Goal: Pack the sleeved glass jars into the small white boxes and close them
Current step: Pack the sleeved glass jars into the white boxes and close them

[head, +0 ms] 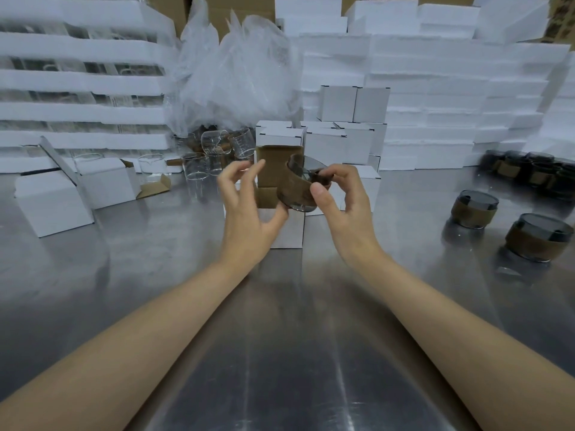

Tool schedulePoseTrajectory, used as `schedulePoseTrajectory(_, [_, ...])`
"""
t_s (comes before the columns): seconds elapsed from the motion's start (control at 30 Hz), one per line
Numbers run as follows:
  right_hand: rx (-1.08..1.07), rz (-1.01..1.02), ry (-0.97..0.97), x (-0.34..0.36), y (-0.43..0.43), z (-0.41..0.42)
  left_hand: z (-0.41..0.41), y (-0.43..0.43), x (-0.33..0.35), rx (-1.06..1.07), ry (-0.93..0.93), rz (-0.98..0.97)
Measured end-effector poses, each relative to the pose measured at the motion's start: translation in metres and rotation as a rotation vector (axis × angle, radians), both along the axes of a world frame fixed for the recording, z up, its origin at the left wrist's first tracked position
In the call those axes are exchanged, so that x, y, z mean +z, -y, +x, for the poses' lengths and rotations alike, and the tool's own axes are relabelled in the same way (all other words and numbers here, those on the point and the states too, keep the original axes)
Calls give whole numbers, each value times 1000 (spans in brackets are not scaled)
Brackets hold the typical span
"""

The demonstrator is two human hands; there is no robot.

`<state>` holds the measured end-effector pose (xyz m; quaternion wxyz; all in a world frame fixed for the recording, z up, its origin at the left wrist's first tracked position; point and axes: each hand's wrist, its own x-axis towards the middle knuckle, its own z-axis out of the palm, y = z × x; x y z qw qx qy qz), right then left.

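Two bare forearms reach forward over a shiny metal tabletop (286, 353). The right hand (339, 197) pinches a sleeved jar (297, 186) near its rim, thumb on the near side and curled fingers on the far side. The dark glass jar is tilted, with a brown band around its body. The left hand (249, 209) holds nothing, its fingers spread and loosely bent. Its thumb lies at the jar's lower edge, but I cannot tell whether it touches.

The jar hangs just above an open box (287, 233) – white outside, brown inside. The box stands on the tabletop between the hands, and its lid flap (273, 164) stands upright behind the jar.

To the right, two more sleeved jars (474, 213) stand well apart from the hands, one nearer the front edge than the other. To the left sit other open white boxes (53, 206) with their flaps raised.

Farther back on the right is a row of dark banded jars (529, 171). Behind the open box are closed white boxes (354, 104), stacked in tiers. Left of them is a cluster of clear glass beakers (214, 150). Above the beakers rises a heap of crumpled clear plastic wrap (236, 73).

At the back, white foam slabs (451, 88) are stacked into a wall on the right. On the left, foam layers (77, 48) hold clear glassware between them.
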<state>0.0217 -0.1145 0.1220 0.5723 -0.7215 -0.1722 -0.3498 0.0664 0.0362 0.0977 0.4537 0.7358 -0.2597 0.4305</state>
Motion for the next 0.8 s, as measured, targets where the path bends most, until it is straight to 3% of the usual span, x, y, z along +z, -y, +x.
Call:
schedulePoseTrajectory(0.1, [-20, 20, 27, 2, 0, 0, 3, -2, 2, 96, -118, -81])
schedulePoseTrajectory(0.2, [-57, 33, 44, 3, -2, -1, 4, -3, 2, 51, -271, -160])
schedulePoseTrajectory(0.43, [-160, -144, -35, 0, -5, 0, -6, 2, 0, -16, -147, -42])
schedulePoseTrajectory(0.63, [-238, -264, -104, -6, 0, 5, -8, 2, -1, 26, -132, -51])
schedulePoseTrajectory(0.8, [-194, -364, -123, -10, 2, 11, -7, 3, -1, -4, -107, -16])
